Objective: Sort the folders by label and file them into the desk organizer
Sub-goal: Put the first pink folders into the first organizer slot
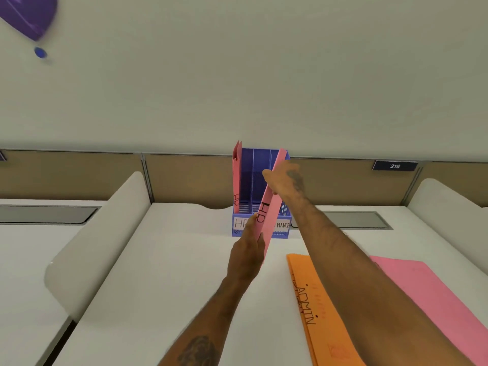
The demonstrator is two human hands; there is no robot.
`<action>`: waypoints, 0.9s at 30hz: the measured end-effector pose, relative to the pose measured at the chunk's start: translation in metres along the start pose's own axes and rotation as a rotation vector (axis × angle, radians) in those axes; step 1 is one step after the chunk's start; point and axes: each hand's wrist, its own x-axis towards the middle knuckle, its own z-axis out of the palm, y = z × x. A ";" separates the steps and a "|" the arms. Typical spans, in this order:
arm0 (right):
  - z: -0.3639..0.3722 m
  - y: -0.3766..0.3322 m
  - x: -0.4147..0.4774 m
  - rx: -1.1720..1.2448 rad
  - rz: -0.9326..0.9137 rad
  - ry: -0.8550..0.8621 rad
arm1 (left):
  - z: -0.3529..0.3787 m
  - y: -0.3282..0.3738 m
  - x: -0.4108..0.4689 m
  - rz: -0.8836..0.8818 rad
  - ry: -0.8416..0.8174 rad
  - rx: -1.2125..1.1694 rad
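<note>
A blue desk organizer (250, 180) stands at the back of the desk, with slot labels reading HR and FINANCE on its front. One pink HR folder (237, 180) stands upright in its leftmost slot. A second pink folder marked HR (269, 210) is held edge-up and tilted in front of the organizer. My left hand (247, 256) grips its lower end. My right hand (286, 180) holds its upper part near the organizer's top. An orange ADMIN folder (317, 307) and a pink folder (433, 299) lie flat at the right.
White curved dividers (100, 233) flank the desk on both sides. A tan partition wall (184, 178) runs behind the organizer, bearing a plate numbered 216 (394, 166). Grey cable trays (356, 220) sit in the desk tops. A purple object (29, 14) shows at the upper left.
</note>
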 end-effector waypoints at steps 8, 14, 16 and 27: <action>-0.004 -0.026 0.036 0.027 -0.148 0.083 | -0.009 -0.007 0.055 0.040 -0.022 -0.041; -0.004 -0.048 0.066 0.075 -0.206 0.138 | -0.051 -0.023 0.129 0.100 0.065 0.048; -0.002 -0.054 0.076 0.079 -0.212 0.141 | -0.061 -0.028 0.160 0.162 0.047 0.098; 0.046 -0.065 0.124 0.124 -0.274 0.263 | -0.047 -0.075 0.262 0.160 -0.255 0.477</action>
